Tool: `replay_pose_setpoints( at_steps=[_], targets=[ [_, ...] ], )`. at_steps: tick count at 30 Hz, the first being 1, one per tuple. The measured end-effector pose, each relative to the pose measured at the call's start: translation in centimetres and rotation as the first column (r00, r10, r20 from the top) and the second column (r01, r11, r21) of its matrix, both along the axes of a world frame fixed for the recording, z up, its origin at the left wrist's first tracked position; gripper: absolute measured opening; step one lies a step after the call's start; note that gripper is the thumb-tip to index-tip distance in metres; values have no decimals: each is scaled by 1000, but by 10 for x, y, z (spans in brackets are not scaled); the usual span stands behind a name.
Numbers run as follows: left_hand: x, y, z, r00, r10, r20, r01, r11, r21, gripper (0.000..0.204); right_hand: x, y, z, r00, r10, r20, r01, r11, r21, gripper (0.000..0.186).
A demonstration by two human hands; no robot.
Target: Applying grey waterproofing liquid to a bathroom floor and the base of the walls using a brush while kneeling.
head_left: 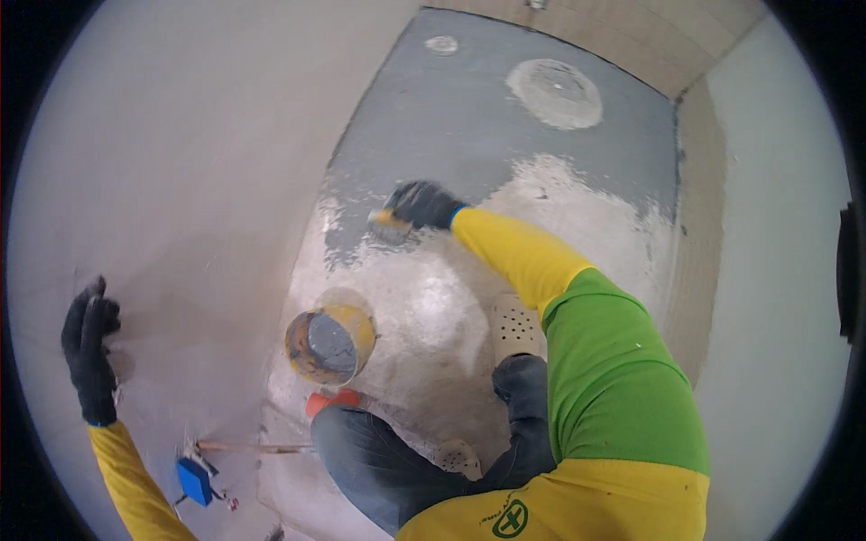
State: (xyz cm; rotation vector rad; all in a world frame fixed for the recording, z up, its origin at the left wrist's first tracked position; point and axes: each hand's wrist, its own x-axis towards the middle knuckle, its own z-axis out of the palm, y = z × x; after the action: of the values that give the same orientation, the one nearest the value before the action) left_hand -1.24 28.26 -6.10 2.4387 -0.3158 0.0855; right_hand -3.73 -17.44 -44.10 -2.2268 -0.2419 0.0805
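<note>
My right hand (424, 206), in a black glove, is closed around a brush (390, 225) with a yellowish handle part. The bristles touch the floor at the near edge of a wet grey coating (406, 117); hand and brush are slightly blurred. At the far left, my left hand (90, 352), also gloved in black, has its fingers stretched out and holds nothing. It is close to the pale left surface; whether it touches cannot be told. Between my hands stands a yellow bucket (361, 334), partly filled with grey paste and smeared inside.
Uncoated pale floor (433, 298) surrounds my bent legs and light perforated clogs (516, 329). A red-orange object (332, 402) lies by my knee. Lower left are a wooden stick (257, 447) and a blue boxy item (194, 481). A round whitish patch (555, 93) interrupts the coating.
</note>
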Motion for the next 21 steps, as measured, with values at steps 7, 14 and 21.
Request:
replay_pose_setpoints(
  at_steps=[7,14,21],
  targets=[
    [3,-6,-1,998,-56,-27,57,996,63,33,-141,-278,-22,811,-583,57,488,619,-616,15],
    [18,24,-16,931,-261,257,201,950,237,30,-235,-370,-20,160,-930,332,966,77,-247,25],
    [15,2,-10,997,-69,20,70,997,-28,32,-155,-311,-60,344,-897,277,891,218,-398,22]
  ],
)
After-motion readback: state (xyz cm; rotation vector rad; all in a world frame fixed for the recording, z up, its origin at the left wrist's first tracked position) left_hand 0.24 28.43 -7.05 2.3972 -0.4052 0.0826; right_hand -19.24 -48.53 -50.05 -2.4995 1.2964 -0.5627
